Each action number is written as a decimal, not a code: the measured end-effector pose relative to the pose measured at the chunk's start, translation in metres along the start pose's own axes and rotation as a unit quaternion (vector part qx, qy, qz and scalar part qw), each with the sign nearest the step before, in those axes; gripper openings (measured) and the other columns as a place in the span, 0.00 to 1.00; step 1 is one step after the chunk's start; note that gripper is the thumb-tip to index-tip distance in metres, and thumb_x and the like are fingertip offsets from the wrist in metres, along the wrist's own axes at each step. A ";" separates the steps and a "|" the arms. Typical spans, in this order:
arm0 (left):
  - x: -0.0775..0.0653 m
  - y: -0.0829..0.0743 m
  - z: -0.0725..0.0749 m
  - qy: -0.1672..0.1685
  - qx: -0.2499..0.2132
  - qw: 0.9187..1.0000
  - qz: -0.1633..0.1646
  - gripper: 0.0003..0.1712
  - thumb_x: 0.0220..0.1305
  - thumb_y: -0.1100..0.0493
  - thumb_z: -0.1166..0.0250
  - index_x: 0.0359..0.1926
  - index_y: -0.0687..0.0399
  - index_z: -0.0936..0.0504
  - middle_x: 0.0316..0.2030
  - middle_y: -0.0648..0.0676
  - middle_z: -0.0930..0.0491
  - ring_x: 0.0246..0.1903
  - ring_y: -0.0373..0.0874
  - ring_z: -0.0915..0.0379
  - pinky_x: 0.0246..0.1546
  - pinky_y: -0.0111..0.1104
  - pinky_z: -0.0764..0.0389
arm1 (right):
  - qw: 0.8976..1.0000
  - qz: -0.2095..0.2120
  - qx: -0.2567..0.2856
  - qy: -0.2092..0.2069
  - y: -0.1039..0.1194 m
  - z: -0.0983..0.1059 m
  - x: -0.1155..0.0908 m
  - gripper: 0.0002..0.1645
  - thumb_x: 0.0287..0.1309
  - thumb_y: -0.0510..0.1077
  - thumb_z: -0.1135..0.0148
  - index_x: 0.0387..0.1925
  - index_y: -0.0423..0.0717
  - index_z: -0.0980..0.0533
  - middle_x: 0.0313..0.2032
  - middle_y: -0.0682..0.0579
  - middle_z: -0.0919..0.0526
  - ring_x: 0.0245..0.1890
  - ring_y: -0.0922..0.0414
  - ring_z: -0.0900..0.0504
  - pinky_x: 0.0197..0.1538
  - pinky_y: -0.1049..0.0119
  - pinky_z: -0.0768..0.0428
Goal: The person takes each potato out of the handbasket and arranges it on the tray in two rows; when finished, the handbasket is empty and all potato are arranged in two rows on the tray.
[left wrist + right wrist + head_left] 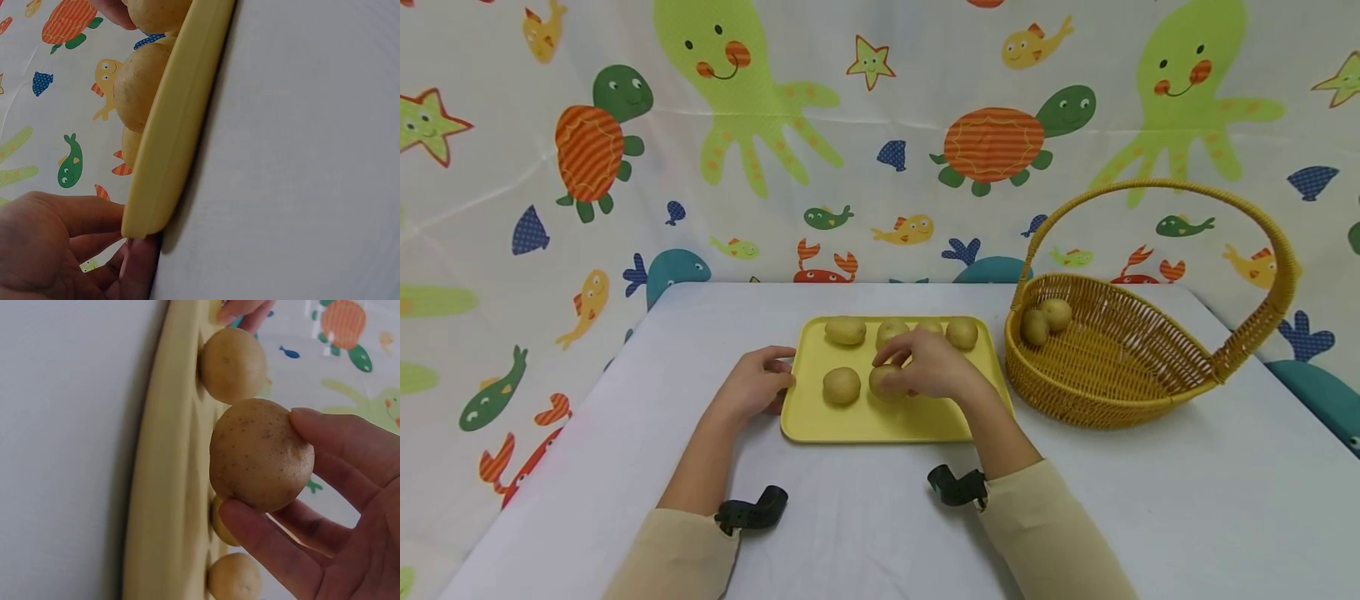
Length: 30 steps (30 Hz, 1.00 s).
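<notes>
A yellow tray (820, 425) lies on the table, bearing several potatoes along its far side and one potato (842, 386) nearer the front. My right hand (934, 364) pinches a round potato (261, 453) between thumb and fingers, over the tray's middle. In the right wrist view it looks slightly raised from the tray surface. My left hand (756, 383) grips the tray's left edge; the left wrist view shows thumb and fingers on either side of the rim, with some fingers hidden beneath it.
To the right of the tray stands a wicker basket (1120, 404) with a tall arched handle (1157, 185). Two potatoes (1047, 321) lie at its left end. A white cloth covers the table (865, 517), and a sea-animal patterned curtain (880, 108) hangs behind.
</notes>
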<state>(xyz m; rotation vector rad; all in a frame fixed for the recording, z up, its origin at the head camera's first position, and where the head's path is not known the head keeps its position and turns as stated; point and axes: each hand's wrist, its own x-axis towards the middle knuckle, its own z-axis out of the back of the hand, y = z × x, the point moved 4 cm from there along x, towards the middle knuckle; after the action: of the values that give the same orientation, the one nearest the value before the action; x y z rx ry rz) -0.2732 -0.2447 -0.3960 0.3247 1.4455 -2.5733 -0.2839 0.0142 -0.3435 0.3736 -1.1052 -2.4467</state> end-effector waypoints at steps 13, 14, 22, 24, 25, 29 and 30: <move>0.001 0.000 -0.001 -0.001 -0.001 1.000 -0.004 0.32 0.72 0.63 0.42 0.75 0.55 0.33 0.58 0.63 0.27 0.45 0.51 0.23 0.36 0.33 0.14 | 0.999 -0.018 -0.026 0.004 -0.006 -0.009 0.004 0.16 0.59 0.44 0.26 0.49 0.49 0.14 0.43 0.48 0.17 0.38 0.55 0.21 0.38 0.67 0.21; 0.001 0.000 -0.001 -0.001 -0.001 1.000 -0.004 0.32 0.72 0.64 0.42 0.75 0.55 0.33 0.58 0.63 0.28 0.45 0.51 0.24 0.36 0.33 0.14 | 0.999 -0.020 -0.027 0.007 -0.006 -0.010 0.003 0.16 0.59 0.44 0.27 0.50 0.49 0.14 0.43 0.48 0.18 0.39 0.54 0.21 0.39 0.67 0.22; 0.001 0.000 -0.001 -0.002 0.000 1.000 -0.003 0.32 0.71 0.63 0.42 0.75 0.55 0.32 0.57 0.63 0.28 0.44 0.50 0.23 0.35 0.33 0.14 | 0.999 -0.013 -0.047 0.016 -0.005 -0.009 0.003 0.21 0.59 0.44 0.28 0.55 0.49 0.16 0.45 0.48 0.18 0.45 0.53 0.22 0.44 0.64 0.22; 0.001 0.000 0.000 -0.003 0.002 1.000 -0.003 0.32 0.71 0.63 0.42 0.75 0.55 0.32 0.57 0.63 0.27 0.44 0.51 0.23 0.35 0.32 0.14 | 0.998 -0.005 -0.052 0.018 -0.005 -0.008 0.003 0.22 0.59 0.44 0.28 0.56 0.48 0.16 0.46 0.48 0.17 0.46 0.52 0.22 0.47 0.62 0.21; 0.001 0.001 0.000 -0.003 0.003 1.000 -0.003 0.32 0.71 0.63 0.42 0.75 0.55 0.32 0.57 0.63 0.27 0.44 0.51 0.23 0.35 0.32 0.14 | 0.998 -0.002 -0.054 0.019 -0.005 -0.008 0.003 0.22 0.59 0.44 0.28 0.56 0.48 0.17 0.47 0.47 0.17 0.48 0.52 0.22 0.48 0.62 0.21; 0.002 0.001 0.000 -0.004 0.002 1.000 -0.001 0.32 0.71 0.63 0.42 0.75 0.55 0.32 0.57 0.63 0.27 0.44 0.51 0.23 0.35 0.32 0.14 | 0.998 0.008 -0.058 0.020 -0.005 -0.006 0.002 0.24 0.59 0.45 0.28 0.57 0.46 0.17 0.50 0.45 0.16 0.50 0.51 0.21 0.52 0.59 0.20; 0.002 0.001 0.000 -0.003 0.002 1.000 0.000 0.32 0.71 0.63 0.42 0.75 0.55 0.32 0.57 0.63 0.27 0.44 0.51 0.23 0.35 0.33 0.14 | 0.998 0.008 -0.058 0.020 -0.005 -0.005 0.002 0.24 0.59 0.45 0.28 0.58 0.46 0.18 0.50 0.45 0.16 0.50 0.51 0.20 0.52 0.59 0.20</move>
<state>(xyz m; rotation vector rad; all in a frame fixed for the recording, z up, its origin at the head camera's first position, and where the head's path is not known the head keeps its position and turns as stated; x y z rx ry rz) -0.2744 -0.2451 -0.3975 0.3167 1.4380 -2.5752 -0.2850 0.0128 -0.3502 0.3745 -0.9421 -2.4652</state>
